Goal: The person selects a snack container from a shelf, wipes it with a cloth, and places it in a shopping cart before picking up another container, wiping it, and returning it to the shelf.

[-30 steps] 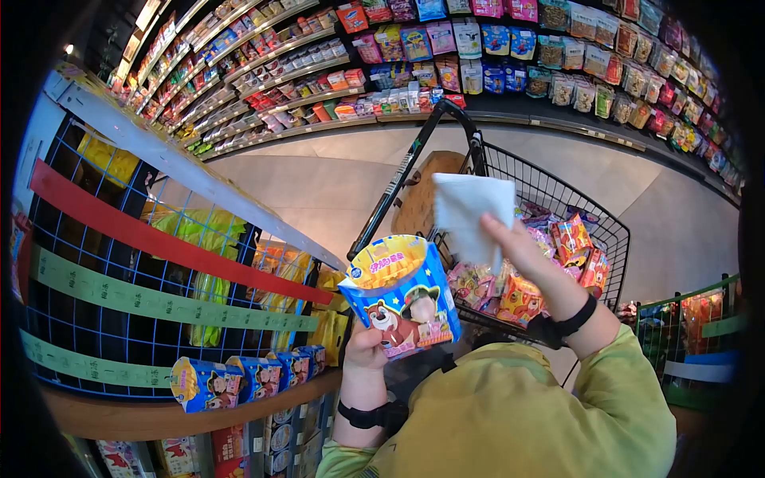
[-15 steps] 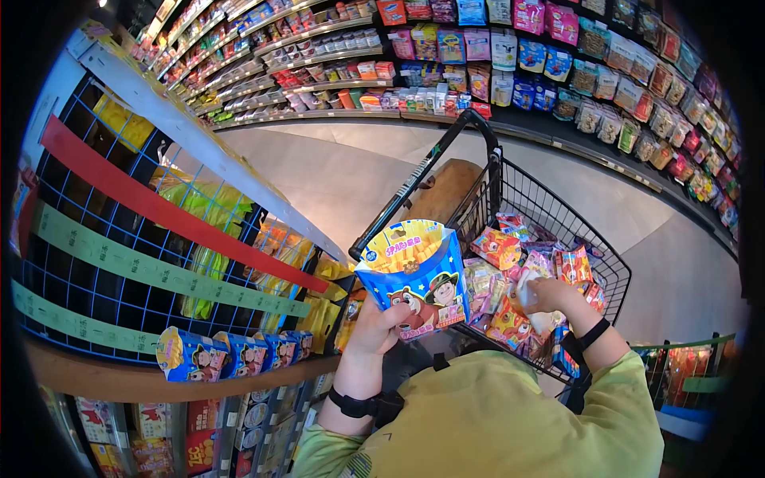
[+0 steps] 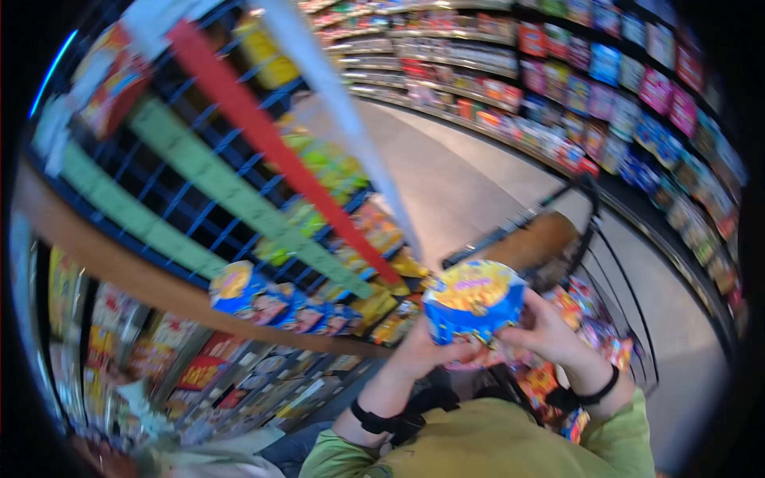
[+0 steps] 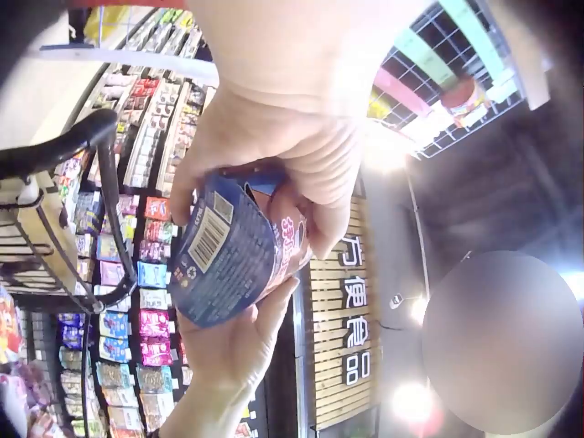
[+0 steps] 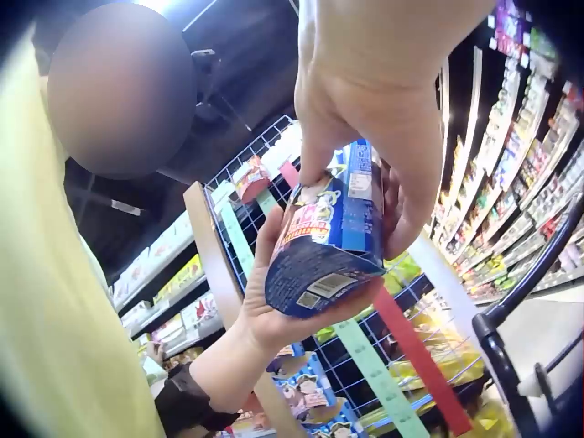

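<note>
A blue snack box point(image 3: 474, 307) with a rounded top and yellow fries printed on it is held in front of the chest by both hands. My left hand point(image 3: 426, 350) grips its left side, thumb across the lower front. On the other side my right hand point(image 3: 550, 331) grips it, thumb near the bottom corner. The left wrist view shows the curved base of the box point(image 4: 228, 251), with a barcode, between the fingers of both hands. Seen from the right wrist, the right hand point(image 5: 374, 119) reaches over the box point(image 5: 333, 242) while the left hand point(image 5: 260, 324) supports it from below.
A black shopping cart point(image 3: 586, 185) filled with colourful snack packs point(image 3: 542, 382) stands to the right. Similar blue boxes point(image 3: 247, 299) line a wooden ledge point(image 3: 119, 275) at the left, before a wire rack point(image 3: 191, 143) with red and green strips. Stocked shelves point(image 3: 510, 88) run along the back.
The right hand has left the cart, where it held a crumpled white sheet, and now grips the box with the left hand. The head view has swung left; the white sheet is out of sight.
</note>
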